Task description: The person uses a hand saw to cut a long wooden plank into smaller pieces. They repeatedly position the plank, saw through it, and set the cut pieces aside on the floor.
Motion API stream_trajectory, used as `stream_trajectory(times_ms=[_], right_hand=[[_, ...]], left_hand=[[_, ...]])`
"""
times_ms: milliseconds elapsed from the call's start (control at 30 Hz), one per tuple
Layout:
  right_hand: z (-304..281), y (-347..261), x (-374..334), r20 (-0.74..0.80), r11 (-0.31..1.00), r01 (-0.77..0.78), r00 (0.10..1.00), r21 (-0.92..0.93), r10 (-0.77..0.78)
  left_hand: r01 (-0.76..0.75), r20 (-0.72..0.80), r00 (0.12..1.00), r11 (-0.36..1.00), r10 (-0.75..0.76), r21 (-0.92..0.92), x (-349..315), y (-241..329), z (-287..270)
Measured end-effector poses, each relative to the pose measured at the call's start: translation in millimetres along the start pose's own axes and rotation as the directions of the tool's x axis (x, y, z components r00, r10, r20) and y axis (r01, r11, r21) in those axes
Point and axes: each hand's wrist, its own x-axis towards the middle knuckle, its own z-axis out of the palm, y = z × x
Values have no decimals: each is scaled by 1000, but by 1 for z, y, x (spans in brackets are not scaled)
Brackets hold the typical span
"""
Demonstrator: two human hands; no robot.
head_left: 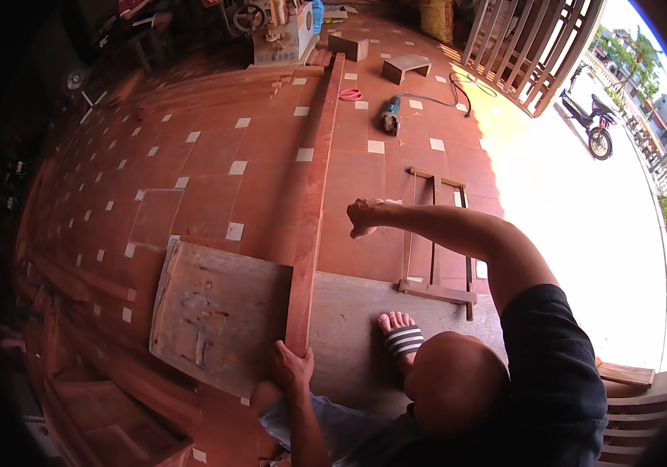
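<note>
The left hand [293, 367] is clamped on the near end of the beam [315, 202], thumb on the right side. The beam lies across the board [228, 307] and runs away over the tiled floor [209, 202], its far end near the machine [287, 37]. A foot [400, 335] in a striped sandal stands on the board, right of the beam. Beyond the board's far edge, the right hand [366, 218] is just right of the beam and apart from it; its fingers look curled, but I cannot tell whether they meet or hold anything. Its forearm crosses above the saw [437, 233], whose near end overlaps the board. Farther off, a grinder [390, 115] with a cord lies on the floor, red scissors [350, 94] between it and the beam. Past these sit two wooden pieces [406, 67]; a slatted gate [532, 50] stands to the right, with a motorbike [588, 117] outside in the sun.
</note>
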Motion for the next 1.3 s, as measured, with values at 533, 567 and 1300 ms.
stream_trajectory(times_ms=[533,567,1300], right_hand=[[84,-37,221,172,-98,-141,805,985,568],[88,-32,227,182,-103,-150,795,983,579],[94,-21,209,170,-114,-128,814,985,556]], left_hand=[[37,-12,999,999,-37,-2,6,6,20],[29,-18,999,1000,-29,-11,5,3,28],[84,-10,996,996,-84,-8,-21,-14,61]])
